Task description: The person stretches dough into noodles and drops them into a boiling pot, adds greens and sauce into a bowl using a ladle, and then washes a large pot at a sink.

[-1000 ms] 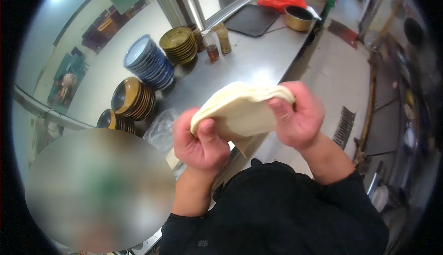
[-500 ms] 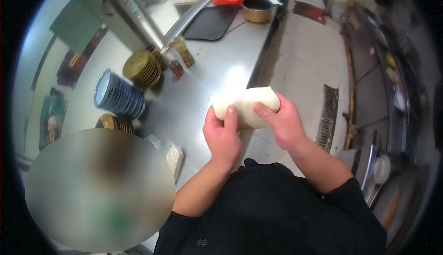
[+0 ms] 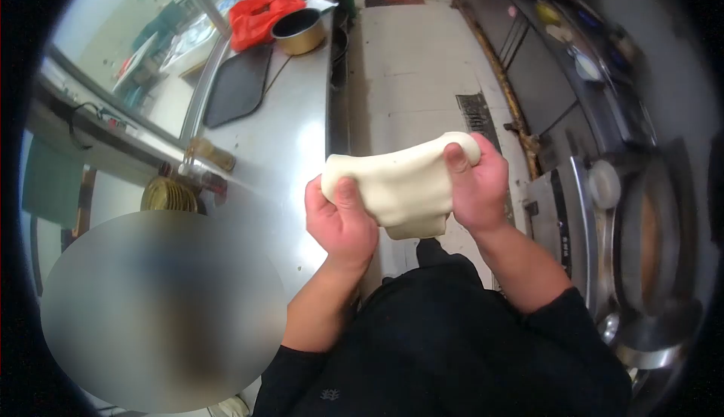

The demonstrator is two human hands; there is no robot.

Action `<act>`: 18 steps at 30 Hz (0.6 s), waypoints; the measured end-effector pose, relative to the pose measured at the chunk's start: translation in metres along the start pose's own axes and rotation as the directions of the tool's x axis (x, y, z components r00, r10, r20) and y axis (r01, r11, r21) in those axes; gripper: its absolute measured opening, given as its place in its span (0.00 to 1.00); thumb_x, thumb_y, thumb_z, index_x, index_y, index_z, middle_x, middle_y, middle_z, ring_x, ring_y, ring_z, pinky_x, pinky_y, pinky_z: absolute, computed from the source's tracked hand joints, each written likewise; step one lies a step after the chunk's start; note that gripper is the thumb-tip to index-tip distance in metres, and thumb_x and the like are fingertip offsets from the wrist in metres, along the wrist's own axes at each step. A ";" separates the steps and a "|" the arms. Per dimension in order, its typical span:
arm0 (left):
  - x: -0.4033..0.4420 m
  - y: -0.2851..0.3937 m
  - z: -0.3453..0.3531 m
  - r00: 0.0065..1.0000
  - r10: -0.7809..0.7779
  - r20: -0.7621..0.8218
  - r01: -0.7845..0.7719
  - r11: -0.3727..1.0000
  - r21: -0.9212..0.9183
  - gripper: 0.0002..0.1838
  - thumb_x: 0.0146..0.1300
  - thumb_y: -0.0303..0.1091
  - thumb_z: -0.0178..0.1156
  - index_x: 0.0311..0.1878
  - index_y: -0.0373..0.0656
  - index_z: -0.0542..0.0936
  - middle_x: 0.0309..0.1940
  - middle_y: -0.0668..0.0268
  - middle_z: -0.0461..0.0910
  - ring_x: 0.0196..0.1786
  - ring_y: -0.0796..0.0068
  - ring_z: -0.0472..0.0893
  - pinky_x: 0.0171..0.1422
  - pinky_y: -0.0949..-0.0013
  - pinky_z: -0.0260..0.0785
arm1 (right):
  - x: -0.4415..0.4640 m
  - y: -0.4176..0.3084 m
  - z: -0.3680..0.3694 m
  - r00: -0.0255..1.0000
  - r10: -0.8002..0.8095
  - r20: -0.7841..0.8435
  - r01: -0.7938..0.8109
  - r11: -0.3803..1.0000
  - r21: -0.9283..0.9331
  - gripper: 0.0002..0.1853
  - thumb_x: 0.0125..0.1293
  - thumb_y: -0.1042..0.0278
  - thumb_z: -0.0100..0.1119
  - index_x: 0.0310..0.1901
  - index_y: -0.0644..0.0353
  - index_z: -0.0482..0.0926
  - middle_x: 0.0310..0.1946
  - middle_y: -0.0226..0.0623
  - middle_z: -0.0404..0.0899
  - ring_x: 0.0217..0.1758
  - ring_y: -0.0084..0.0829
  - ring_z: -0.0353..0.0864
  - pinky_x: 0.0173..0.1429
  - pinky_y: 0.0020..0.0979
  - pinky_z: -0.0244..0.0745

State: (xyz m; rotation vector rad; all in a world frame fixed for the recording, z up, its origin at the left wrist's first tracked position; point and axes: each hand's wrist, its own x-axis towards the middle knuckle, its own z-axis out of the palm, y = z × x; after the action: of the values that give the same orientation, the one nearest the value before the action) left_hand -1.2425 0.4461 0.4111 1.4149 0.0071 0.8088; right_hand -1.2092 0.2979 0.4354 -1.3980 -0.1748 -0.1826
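Observation:
A pale sheet of dough (image 3: 403,187) is stretched between my two hands in front of my body. My left hand (image 3: 341,217) grips its left end, thumb on top and fingers curled beneath. At the right end, my right hand (image 3: 480,187) pinches the dough the same way, a little higher. The middle sags, and a lower flap hangs down between the hands. The fingers under the dough are mostly hidden.
On my left runs a steel counter (image 3: 283,157) with a black tray (image 3: 237,89), a gold-coloured pot (image 3: 299,32), a red plastic bag (image 3: 260,19) and stacked bowls (image 3: 170,194). To my right are a ladle (image 3: 609,296) and a large wok (image 3: 652,266). A blurred oval covers the lower left.
My hands have moved apart, and the dough between them is stretched wider, with a flap now hanging down. The view has turned toward the right, bringing the wok and ladle further in.

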 end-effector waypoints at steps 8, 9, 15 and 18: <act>0.032 -0.072 0.091 0.586 -0.751 0.304 0.809 0.524 -0.266 0.17 0.67 0.40 0.51 0.51 0.38 0.70 0.45 0.61 0.75 0.49 0.66 0.75 0.56 0.62 0.66 | 0.081 0.057 -0.068 0.833 0.494 0.249 -0.553 0.721 0.418 0.19 0.64 0.59 0.57 0.47 0.67 0.73 0.36 0.36 0.79 0.39 0.27 0.79 0.44 0.31 0.74; 0.039 -0.078 0.112 0.583 -0.762 0.282 0.809 0.511 -0.291 0.15 0.67 0.40 0.50 0.49 0.38 0.70 0.44 0.61 0.75 0.47 0.67 0.75 0.54 0.63 0.67 | 0.089 0.061 -0.079 0.855 0.454 0.249 -0.491 0.864 0.109 0.18 0.64 0.59 0.56 0.48 0.66 0.73 0.36 0.36 0.80 0.39 0.29 0.79 0.44 0.33 0.74; 0.053 -0.130 0.238 0.908 -0.202 0.368 0.242 0.968 -0.065 0.15 0.70 0.38 0.44 0.47 0.34 0.69 0.42 0.59 0.76 0.42 0.73 0.76 0.46 0.70 0.69 | 0.170 0.066 -0.131 0.977 -0.061 -0.202 -0.041 0.884 -0.465 0.15 0.65 0.58 0.54 0.38 0.64 0.70 0.28 0.50 0.78 0.32 0.48 0.80 0.34 0.39 0.72; 0.077 -0.147 0.289 0.906 -0.142 0.398 0.138 0.990 0.039 0.14 0.70 0.37 0.45 0.44 0.34 0.71 0.37 0.62 0.77 0.38 0.75 0.76 0.43 0.72 0.69 | 0.211 0.060 -0.171 0.976 -0.119 -0.183 0.008 0.858 -0.514 0.15 0.66 0.58 0.53 0.34 0.64 0.70 0.21 0.49 0.76 0.27 0.47 0.79 0.29 0.39 0.70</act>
State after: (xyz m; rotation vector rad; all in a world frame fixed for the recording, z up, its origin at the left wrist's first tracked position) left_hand -0.9803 0.2428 0.3760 1.5498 -0.2008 0.3896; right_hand -0.9875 0.1340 0.3988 -1.8927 0.0081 -0.4565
